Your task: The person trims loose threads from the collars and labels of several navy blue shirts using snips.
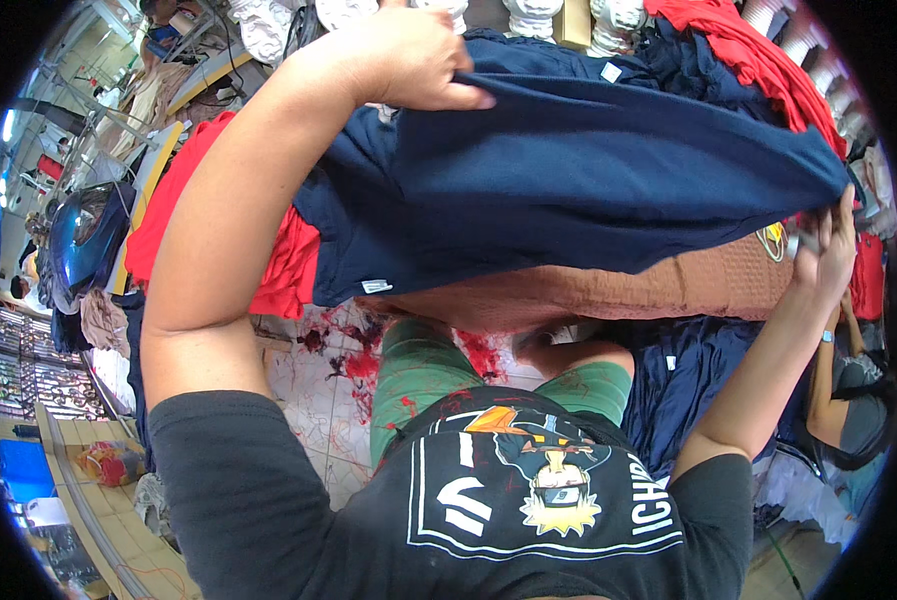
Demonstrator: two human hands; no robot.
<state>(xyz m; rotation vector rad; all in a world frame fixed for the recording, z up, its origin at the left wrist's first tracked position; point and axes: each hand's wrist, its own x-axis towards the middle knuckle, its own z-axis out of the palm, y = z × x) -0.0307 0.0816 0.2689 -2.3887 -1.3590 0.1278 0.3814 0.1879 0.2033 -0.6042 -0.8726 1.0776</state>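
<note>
Bright, even daylight; fisheye-bent edges.

Two hands, the left hand [408, 55] and right hand [826, 240], held one navy garment [568, 190]. Two red garment piles [288, 265] showed, and one brown cloth [608, 290].

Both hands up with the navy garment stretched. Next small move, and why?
Probably lower it flat onto the brown surface. The left hand and right hand each grip an edge of the navy garment, which hangs taut above that surface beside the red pile.
</note>
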